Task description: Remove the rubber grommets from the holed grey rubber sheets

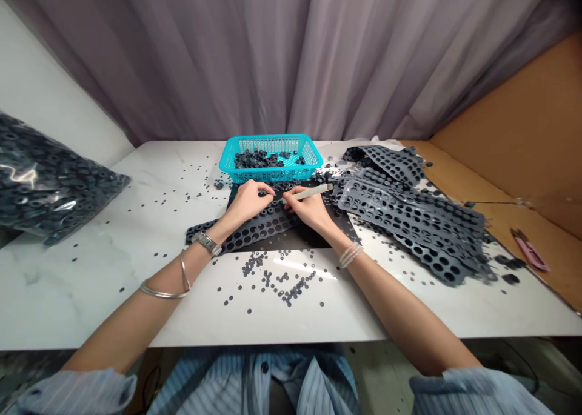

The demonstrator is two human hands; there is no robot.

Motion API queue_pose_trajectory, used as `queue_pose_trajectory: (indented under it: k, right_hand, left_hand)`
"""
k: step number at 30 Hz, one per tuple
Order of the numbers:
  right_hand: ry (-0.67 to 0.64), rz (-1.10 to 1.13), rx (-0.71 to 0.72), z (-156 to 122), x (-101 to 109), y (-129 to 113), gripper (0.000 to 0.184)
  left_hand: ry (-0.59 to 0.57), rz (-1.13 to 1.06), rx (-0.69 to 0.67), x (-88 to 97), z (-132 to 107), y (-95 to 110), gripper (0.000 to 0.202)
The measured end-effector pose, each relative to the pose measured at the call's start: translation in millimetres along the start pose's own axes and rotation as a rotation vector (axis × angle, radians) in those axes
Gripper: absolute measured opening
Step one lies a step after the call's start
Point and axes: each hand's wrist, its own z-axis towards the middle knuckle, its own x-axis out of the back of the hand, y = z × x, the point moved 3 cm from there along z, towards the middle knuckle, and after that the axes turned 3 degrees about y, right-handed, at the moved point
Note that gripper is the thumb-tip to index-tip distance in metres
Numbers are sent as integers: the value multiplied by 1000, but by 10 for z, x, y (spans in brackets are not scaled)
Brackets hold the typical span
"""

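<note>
A black perforated rubber sheet [254, 228] lies on a dark mat in the middle of the white table [136, 221]. My left hand [249, 200] rests on the sheet with its fingers curled and pressed on it. My right hand [308, 209] is closed around a pale stick-like tool [313, 191], whose tip touches the sheet beside the left fingers. A turquoise basket [271, 156] just behind my hands holds several small black rubber rings.
A heap of punched dark sheets [409, 215] lies to the right. At the far left sits a clear bag of black rings [45, 185]. Small black discs [282, 285] are scattered near the front edge. Pink snips [530, 249] lie on the brown board at right.
</note>
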Motion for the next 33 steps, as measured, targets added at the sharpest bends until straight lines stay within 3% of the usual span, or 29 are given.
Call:
queue_pose_trajectory:
  k: [2, 5, 10, 14, 17, 20, 24, 27, 33]
  right_hand:
    - [4, -31, 25, -5, -7, -28, 23]
    - [7, -70, 65, -12, -17, -66, 24]
    - [-11, -132, 107, -19, -52, -109, 23]
    - [-6, -173, 98, -9, -72, -127, 21]
    - [0, -162, 89, 1, -67, -121, 21]
    - [17, -101, 61, 10, -46, -80, 21]
    - [84, 26, -18, 29, 4, -8, 20]
    - [121, 91, -56, 42, 42, 14, 23]
    - [132, 109, -31, 41, 63, 14, 25]
  left_hand:
    - [-2, 245, -137, -39, -19, 36, 14]
    - [-30, 391, -218, -99, -32, 26, 18]
    - [-70, 417, -271, -199, -4, -25, 13]
    - [-98, 314, -267, -101, -31, 32, 11]
    - [-102, 47, -169, 122, -75, 88, 10]
    - [-66, -482, 59, 313, -90, 53, 11]
    - [-143, -1003, 404, 292, -89, -51, 7]
    - [-186, -1135, 523, 220, -96, -61, 16]
    - [-178, -1261, 595, 165, -150, 0, 18]
